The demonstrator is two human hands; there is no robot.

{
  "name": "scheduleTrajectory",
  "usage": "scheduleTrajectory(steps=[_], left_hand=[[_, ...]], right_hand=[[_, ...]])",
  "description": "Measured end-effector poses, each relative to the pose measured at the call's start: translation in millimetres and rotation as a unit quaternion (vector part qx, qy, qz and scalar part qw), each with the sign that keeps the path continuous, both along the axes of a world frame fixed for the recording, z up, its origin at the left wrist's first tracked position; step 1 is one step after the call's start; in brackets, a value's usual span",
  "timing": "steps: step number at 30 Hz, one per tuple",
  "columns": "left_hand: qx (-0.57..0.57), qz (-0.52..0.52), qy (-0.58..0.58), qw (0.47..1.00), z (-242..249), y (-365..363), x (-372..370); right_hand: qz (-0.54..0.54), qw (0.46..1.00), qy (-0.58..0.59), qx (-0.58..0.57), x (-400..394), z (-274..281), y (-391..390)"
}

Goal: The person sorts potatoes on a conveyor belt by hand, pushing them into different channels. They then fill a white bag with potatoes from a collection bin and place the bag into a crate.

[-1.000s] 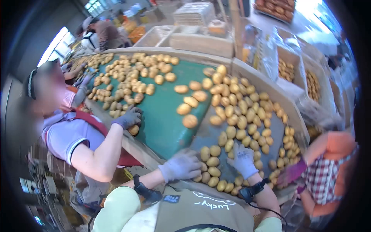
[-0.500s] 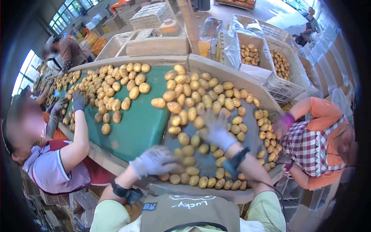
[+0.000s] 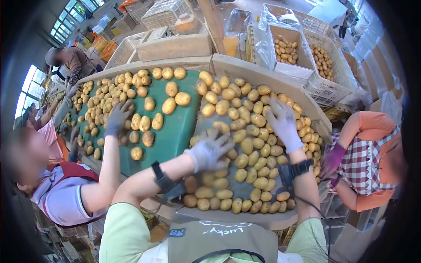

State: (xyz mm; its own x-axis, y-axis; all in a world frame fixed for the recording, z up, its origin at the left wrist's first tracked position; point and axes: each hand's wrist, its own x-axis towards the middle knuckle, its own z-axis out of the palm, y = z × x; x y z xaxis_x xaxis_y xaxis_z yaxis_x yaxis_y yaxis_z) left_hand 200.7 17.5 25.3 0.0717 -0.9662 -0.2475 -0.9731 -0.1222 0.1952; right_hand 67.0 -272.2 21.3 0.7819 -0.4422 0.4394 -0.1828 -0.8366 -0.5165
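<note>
Many yellow-brown potatoes (image 3: 253,163) lie over the grey surface (image 3: 232,184) in front of me. My left hand (image 3: 210,151), in a pale work glove, is at the left part of this pile with fingers spread, slightly smeared by motion. A potato (image 3: 221,127) lies close to its fingertips. On the right, my gloved right hand (image 3: 283,122) rests over potatoes near the back board, its fingers stretched out and apart. Neither hand is wrapped around a potato. Some potatoes under the palms are hidden.
A green conveyor belt (image 3: 175,131) with more potatoes adjoins on the left, where a co-worker's gloved hand (image 3: 118,118) reaches in. At right sits a person in a checked apron (image 3: 366,164). Behind the wooden board (image 3: 258,74) stand a lined box (image 3: 291,72) and a crate (image 3: 326,90) of potatoes.
My left hand has moved up and right, further over the potatoes. My right hand has shifted right and slightly back. Potatoes on the belt and the grey surface have changed places.
</note>
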Motion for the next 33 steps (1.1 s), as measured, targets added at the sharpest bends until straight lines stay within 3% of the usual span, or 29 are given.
scheduleTrajectory(steps=[2,4,6,9,11,12,14,17,19,22,24,26,27,28,30,31,33], left_hand=[[0.04,-0.012,0.02,0.999,29,20,-23],[0.073,-0.031,0.005,0.997,43,39,-31],[0.083,0.018,-0.016,0.996,49,55,-39],[0.053,0.071,0.045,0.995,56,82,-37],[0.026,0.143,0.142,0.979,56,102,-43],[0.031,0.147,0.143,0.978,54,113,-48],[0.005,0.141,0.123,0.982,46,130,-60],[0.02,0.146,0.085,0.985,49,128,-77],[0.027,0.167,0.079,0.982,54,119,-81],[0.006,0.174,0.109,0.979,48,125,-77],[-0.039,0.171,0.088,0.981,56,126,-78],[-0.071,0.181,0.107,0.975,50,136,-75],[-0.072,0.179,0.122,0.974,62,132,-71],[-0.076,0.189,0.119,0.972,70,127,-67],[-0.027,0.211,0.227,0.95,83,118,-57],[-0.094,0.215,0.236,0.943,84,117,-54],[-0.172,0.253,0.295,0.905,101,107,-45]], right_hand=[[0.047,0.997,0.058,0.021,35,24,6],[0.002,0.995,0.089,0.037,67,-6,20],[0.064,0.977,0.201,0.007,63,-53,64],[0.127,0.968,0.211,-0.056,11,-49,110],[0.304,0.934,0.176,-0.059,-18,-50,94],[0.313,0.937,0.143,-0.051,-19,-36,80],[0.27,0.949,0.119,-0.113,-3,-44,51],[0.179,0.963,0.16,-0.122,37,-2,44],[0.139,0.986,0.092,-0.015,92,14,57],[0.12,0.979,0.164,0.029,176,-5,83],[0.099,0.972,0.202,-0.067,206,-20,101],[0.127,0.958,0.247,-0.066,201,7,111],[0.149,0.955,0.255,-0.028,208,-4,104],[0.145,0.96,0.238,-0.011,209,-7,103],[0.155,0.975,0.154,-0.039,188,-9,101],[0.159,0.974,0.155,-0.044,174,-16,98],[0.193,0.946,0.036,0.259,147,-37,94]])
